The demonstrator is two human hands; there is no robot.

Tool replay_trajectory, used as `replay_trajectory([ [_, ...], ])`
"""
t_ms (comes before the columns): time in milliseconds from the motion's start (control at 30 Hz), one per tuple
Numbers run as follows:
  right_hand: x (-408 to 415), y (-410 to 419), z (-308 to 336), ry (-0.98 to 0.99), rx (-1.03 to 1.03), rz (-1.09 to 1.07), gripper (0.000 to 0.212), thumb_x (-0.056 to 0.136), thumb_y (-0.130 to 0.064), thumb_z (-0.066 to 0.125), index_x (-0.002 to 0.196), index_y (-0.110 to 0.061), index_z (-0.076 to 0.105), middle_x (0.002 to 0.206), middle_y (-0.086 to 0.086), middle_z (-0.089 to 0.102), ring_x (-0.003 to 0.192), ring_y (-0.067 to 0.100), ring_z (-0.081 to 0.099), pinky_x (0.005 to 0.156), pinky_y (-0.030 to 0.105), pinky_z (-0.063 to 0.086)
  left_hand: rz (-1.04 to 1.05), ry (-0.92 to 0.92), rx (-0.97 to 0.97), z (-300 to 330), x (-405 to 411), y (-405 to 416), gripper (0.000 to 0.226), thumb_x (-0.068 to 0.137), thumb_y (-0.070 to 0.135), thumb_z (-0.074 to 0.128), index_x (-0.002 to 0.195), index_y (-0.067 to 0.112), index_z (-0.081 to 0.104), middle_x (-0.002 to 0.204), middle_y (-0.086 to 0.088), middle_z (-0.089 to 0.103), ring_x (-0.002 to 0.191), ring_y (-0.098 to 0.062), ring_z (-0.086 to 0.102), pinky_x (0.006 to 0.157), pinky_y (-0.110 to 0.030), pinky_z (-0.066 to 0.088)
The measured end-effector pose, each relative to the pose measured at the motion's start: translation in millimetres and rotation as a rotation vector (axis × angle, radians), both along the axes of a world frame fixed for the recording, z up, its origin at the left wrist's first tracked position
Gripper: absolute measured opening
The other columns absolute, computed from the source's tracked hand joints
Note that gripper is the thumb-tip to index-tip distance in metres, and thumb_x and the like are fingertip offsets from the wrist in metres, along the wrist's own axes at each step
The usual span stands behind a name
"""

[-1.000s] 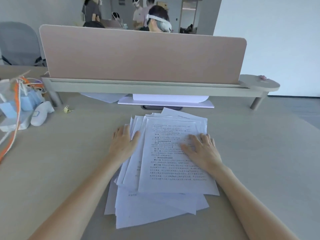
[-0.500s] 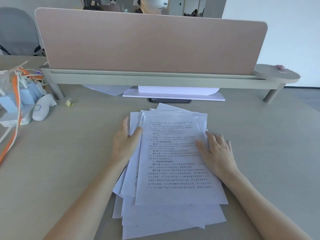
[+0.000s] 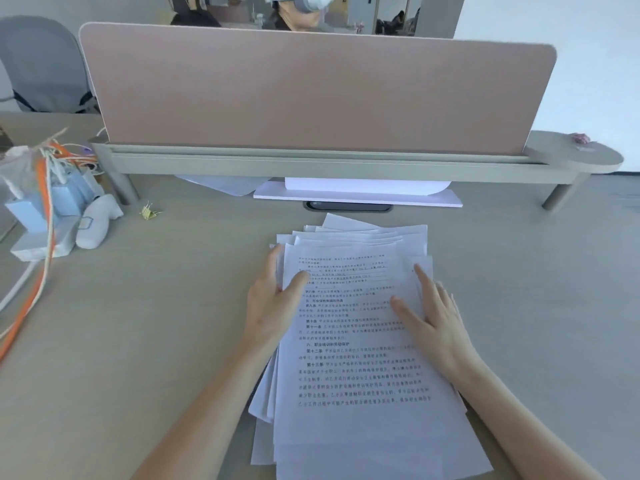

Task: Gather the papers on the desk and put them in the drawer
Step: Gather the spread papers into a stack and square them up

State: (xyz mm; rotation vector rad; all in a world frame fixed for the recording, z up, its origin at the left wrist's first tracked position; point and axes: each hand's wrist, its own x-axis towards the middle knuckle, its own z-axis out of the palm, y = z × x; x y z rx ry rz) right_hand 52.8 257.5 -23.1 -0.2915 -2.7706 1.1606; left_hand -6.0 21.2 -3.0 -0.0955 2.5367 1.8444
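A loose stack of printed papers (image 3: 353, 368) lies fanned out on the beige desk (image 3: 156, 323), right in front of me. My left hand (image 3: 273, 303) clasps the stack's left edge, thumb on the top sheet and fingers against the side. My right hand (image 3: 436, 320) lies flat on the right part of the top sheet, fingers spread. Lower sheets stick out at the far end and at the near left. No drawer is in view.
A pink divider panel (image 3: 311, 91) stands on a grey shelf riser (image 3: 311, 164) across the back. Beneath the riser lie more white sheets (image 3: 360, 192) and a dark cable slot (image 3: 348, 206). Blue boxes with orange cables (image 3: 45, 202), a white device (image 3: 97, 223) and a yellow clip (image 3: 149, 212) sit left.
My left hand has turned from lying flat to clasping the stack's left edge. My right hand slid toward the right edge. The sheets are pushed closer together and the view has moved nearer.
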Motion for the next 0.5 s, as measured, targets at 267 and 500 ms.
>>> replay_trajectory([
  [267,9.6,1.4,13.8,0.065,-0.253,-0.122,0.07,0.095,-0.028,0.06,0.154,-0.034,0.025,0.138,-0.012,0.035,0.14,0.018,0.036,0.104,0.034,0.032,0.064,-0.061,0.308,2.5,0.5,0.6,0.051,0.081,0.022,0.063,0.13,0.035,0.058,0.127,0.01,0.066,0.12,-0.019,0.062,0.105,-0.049,0.048],
  [500,5.5,7.7,10.7,0.069,-0.331,-0.179,0.081,0.084,-0.006,0.058,0.154,-0.031,0.024,0.148,-0.007,0.037,0.137,0.015,0.044,0.11,0.046,0.043,0.157,-0.175,0.525,1.0,-6.0,-6.8,0.061,0.089,0.007,0.062,0.146,0.015,0.044,0.141,0.006,0.056,0.128,-0.01,0.051,0.112,-0.033,0.037],
])
